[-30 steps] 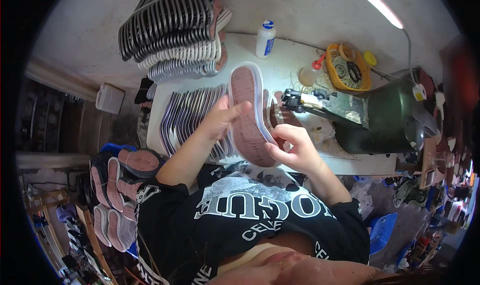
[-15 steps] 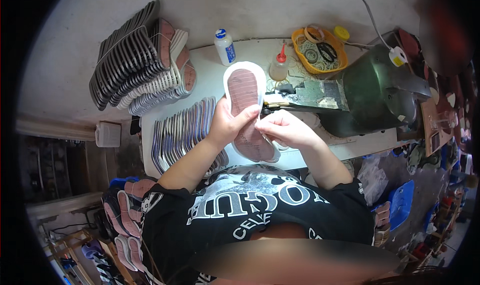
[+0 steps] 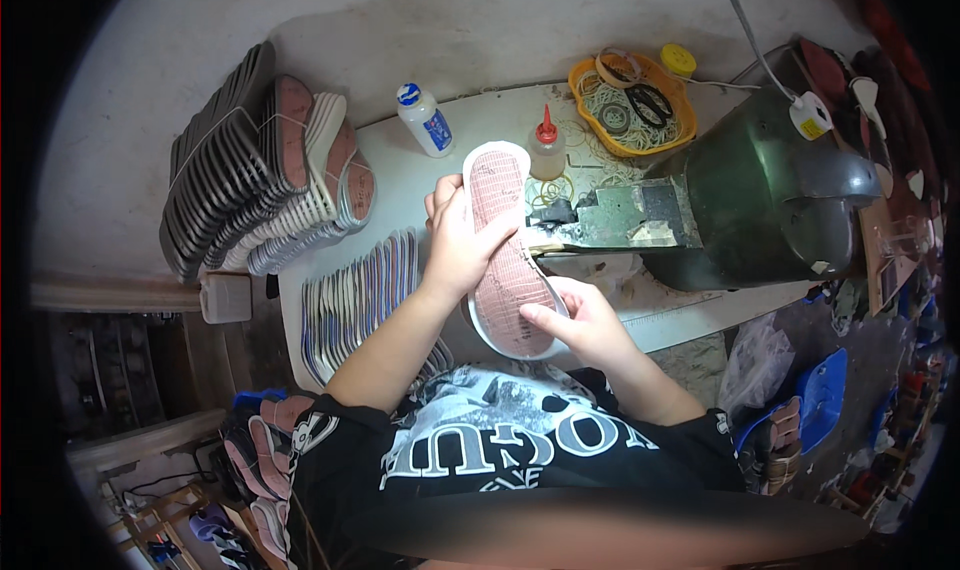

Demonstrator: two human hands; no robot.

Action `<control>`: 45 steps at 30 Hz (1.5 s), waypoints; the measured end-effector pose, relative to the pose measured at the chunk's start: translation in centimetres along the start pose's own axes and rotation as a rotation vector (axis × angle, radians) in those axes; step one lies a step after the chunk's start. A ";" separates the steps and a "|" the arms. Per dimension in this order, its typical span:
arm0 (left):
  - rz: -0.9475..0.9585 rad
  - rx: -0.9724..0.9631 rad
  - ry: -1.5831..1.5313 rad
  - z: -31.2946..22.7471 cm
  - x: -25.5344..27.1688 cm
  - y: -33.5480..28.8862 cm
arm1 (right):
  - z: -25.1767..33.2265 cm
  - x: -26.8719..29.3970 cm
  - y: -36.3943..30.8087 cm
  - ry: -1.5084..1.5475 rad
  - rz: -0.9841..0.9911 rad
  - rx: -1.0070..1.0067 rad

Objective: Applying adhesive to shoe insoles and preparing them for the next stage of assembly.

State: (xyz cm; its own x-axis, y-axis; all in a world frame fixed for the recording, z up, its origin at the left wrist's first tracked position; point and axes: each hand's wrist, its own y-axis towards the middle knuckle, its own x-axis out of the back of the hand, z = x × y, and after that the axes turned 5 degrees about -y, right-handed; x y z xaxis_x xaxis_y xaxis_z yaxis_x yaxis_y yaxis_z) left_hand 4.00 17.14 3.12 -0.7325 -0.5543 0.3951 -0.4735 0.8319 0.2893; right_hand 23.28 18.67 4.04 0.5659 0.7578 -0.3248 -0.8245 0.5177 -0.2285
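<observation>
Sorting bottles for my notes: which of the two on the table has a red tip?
The translucent bottle beside the yellow basket; the white bottle has a blue-and-white cap instead.

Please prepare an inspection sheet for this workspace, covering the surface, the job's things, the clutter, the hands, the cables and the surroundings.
Surface: white table, partly covered.
Job's things: pink sole with white rim, held up; row of soles at left; tied stack of soles behind.
Clutter: blue-capped bottle, red-tipped bottle, yellow basket holding bands.
Hands: left hand and right hand both grip the pink sole, thumbs on its face.
Cables: curved grey cord or lamp neck near the green machine.
Surroundings: clear plastic bag and blue seat at right; white jug at left.
</observation>
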 end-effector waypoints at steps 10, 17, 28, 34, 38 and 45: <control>0.150 0.276 -0.174 0.7 -0.9 1.9 | 0.1 1.2 -0.6 0.092 -0.082 -0.095; 0.175 0.295 -0.084 0.9 -1.2 3.6 | -0.4 0.3 -0.2 0.288 -0.065 -0.259; 0.102 -0.133 0.086 2.3 -0.3 6.6 | 0.0 -2.3 2.0 0.440 -0.188 -0.113; 1.108 -0.197 0.094 0.2 2.5 10.5 | 0.7 -2.1 3.4 0.437 -0.186 -0.114; 1.152 -0.198 0.142 0.0 2.8 11.6 | 1.5 -2.2 3.2 0.391 -0.190 -0.154; 1.068 -0.067 0.250 -1.2 3.9 11.2 | 1.6 -2.7 3.1 0.421 -0.232 -0.064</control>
State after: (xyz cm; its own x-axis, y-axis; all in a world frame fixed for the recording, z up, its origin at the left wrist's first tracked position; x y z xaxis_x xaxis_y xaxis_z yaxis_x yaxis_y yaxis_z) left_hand -3.53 24.25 8.96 -0.6262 0.4546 0.6334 0.3785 0.8875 -0.2628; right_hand 19.25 18.87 5.67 0.6987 0.3920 -0.5985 -0.6816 0.6188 -0.3905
